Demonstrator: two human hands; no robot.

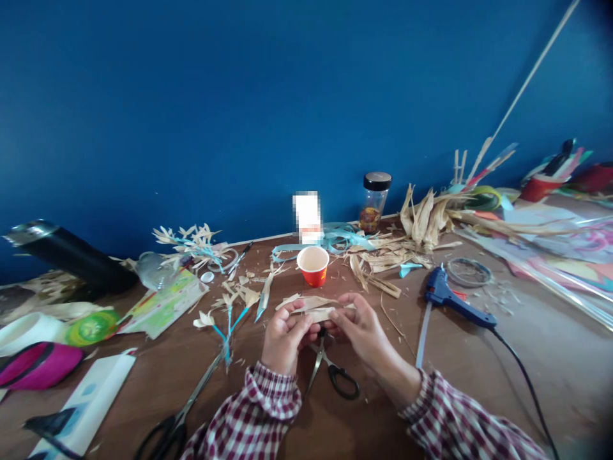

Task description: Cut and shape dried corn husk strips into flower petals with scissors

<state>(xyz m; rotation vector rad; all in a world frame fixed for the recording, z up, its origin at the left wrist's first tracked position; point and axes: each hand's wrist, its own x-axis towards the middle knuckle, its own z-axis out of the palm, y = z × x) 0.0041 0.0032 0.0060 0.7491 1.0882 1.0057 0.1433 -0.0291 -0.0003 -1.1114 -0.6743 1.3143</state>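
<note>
Both my hands hold a pale strip of dried corn husk (320, 312) above the brown table (502, 364). My left hand (283, 338) pinches its left end, and my right hand (360, 331) grips its right end. Both sleeves are red and white check. Small black-handled scissors (335, 370) lie on the table just below my hands. A red paper cup (313, 265) stands upright a little beyond them. A husk sprig with blue stems (228, 316) lies to the left of my left hand.
A blue glue gun (453, 299) with a black cord lies to the right. Large scissors (186, 402) lie at the front left. A pile of husks (426, 220), a jar (374, 201), papers and containers line the back and sides, under a blue wall.
</note>
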